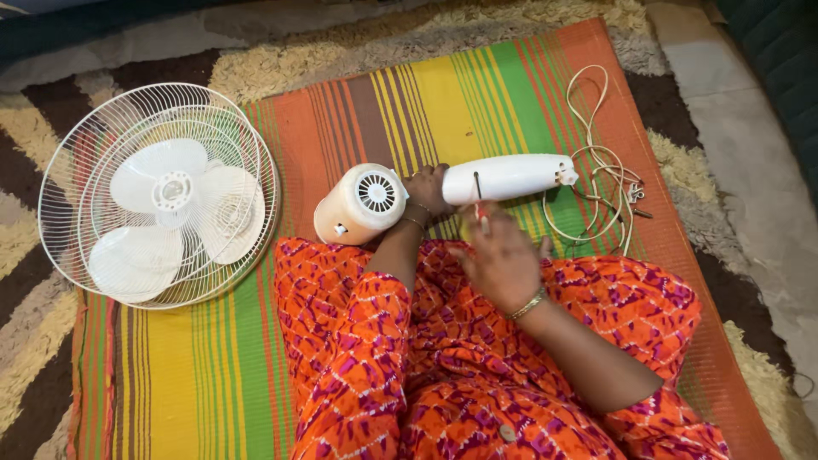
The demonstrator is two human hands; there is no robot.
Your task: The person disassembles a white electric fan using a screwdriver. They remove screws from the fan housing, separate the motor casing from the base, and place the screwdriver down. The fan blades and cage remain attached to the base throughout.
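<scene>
The right hand (503, 260) pinches a thin screwdriver (479, 198), tip against the white fan body (443, 192), a round cream motor housing with a white neck. The left hand (429, 192) clasps the fan body at its joint. Left of it lie the fan guards (162, 192); right, a coiled cord (601, 166), on the striped mat (213, 375).
</scene>
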